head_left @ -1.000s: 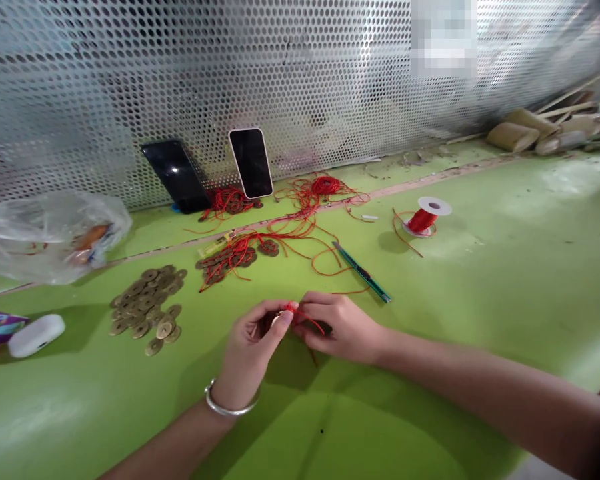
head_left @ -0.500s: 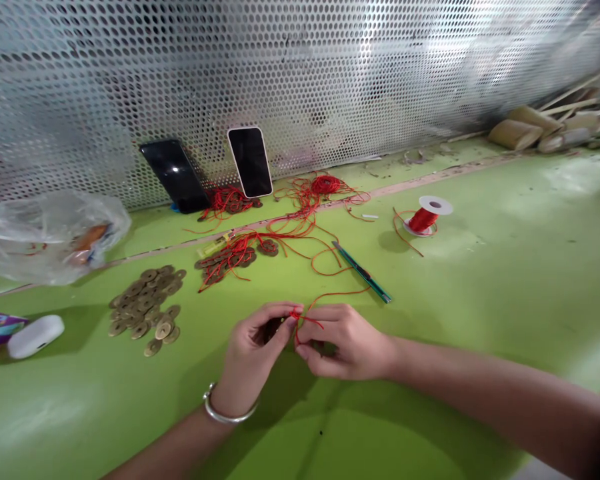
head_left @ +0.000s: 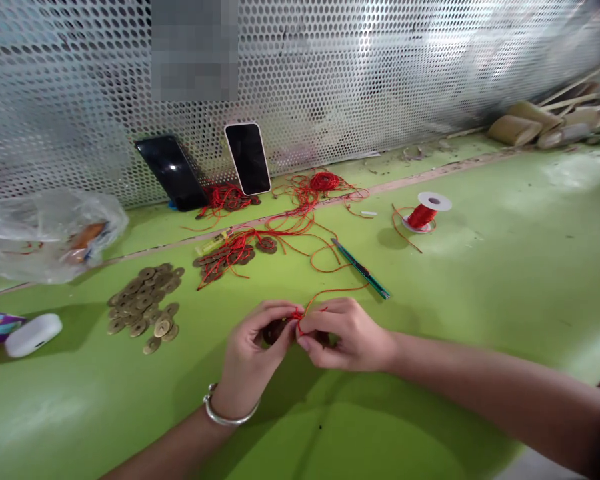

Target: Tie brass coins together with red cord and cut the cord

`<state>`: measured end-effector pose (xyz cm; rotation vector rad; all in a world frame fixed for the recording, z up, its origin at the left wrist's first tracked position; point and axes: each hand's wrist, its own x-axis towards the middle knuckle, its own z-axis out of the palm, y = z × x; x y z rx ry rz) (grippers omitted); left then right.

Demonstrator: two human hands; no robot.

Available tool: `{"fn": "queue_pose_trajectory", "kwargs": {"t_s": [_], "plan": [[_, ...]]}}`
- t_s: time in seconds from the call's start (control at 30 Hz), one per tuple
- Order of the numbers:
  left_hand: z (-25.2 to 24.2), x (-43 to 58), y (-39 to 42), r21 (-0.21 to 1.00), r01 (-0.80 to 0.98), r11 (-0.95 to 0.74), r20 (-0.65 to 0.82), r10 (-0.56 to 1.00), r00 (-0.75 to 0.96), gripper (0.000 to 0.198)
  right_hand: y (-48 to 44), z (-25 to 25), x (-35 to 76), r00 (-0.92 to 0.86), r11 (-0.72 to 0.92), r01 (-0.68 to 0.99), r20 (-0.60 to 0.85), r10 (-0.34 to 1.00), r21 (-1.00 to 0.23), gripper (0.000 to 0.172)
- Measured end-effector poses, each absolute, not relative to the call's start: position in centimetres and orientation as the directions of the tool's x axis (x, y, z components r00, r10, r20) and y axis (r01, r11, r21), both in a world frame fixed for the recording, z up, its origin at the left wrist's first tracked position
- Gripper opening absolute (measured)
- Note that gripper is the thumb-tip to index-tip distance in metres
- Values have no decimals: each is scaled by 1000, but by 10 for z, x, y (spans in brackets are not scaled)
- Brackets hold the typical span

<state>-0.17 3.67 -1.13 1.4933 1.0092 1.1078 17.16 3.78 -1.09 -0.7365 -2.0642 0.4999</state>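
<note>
My left hand [head_left: 260, 347], with a silver bangle at the wrist, pinches a knotted red cord [head_left: 297, 315] between thumb and forefinger. Dark coins [head_left: 274, 331] show partly inside its curled fingers. Close beside it, my right hand [head_left: 345, 335] is closed on the same cord, its fingertips at the knot. From the knot a loose strand [head_left: 330, 291] runs up and right toward a green craft knife [head_left: 361, 268]. Left of my hands lies a pile of brass coins [head_left: 145, 297] with holes. Strung coins with red cords [head_left: 230, 257] lie beyond.
A spool of red cord [head_left: 423, 215] stands at right. Two phones [head_left: 173, 172] lean on the perforated metal wall [head_left: 300, 80]. A plastic bag [head_left: 50, 233] and a white earbud case [head_left: 34, 335] sit at left. Tangled red cord [head_left: 325, 181] and a yellow lighter [head_left: 214, 243] lie behind.
My right hand has moved slightly up and closer to the knot, its fingertips now against it. The short cord end beside its fingers has shifted. The view has moved slightly.
</note>
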Motion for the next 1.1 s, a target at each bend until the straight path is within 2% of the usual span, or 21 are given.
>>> {"fn": "queue_pose_trajectory", "kwargs": {"t_s": [0.17,0.33,0.67,0.93,1.1], "plan": [[-15,-3,37,971,87,-224,192,941,278,18,38,-11,173,-444,750,320,608,658,-578,12],[-13,-2,36,967,106,-231,200,948,247,18,37,-10,173,-437,739,334,599,671,-584,14],[-13,-2,36,970,108,-219,192,957,217,14,37,-9,172,-471,790,333,635,612,-515,13],[-12,-2,37,972,96,-215,188,955,229,11,36,-9,171,-431,759,309,627,649,-574,8],[-13,-2,37,967,136,-215,183,959,215,10,34,-8,171,-343,661,344,566,750,-667,15]]}}
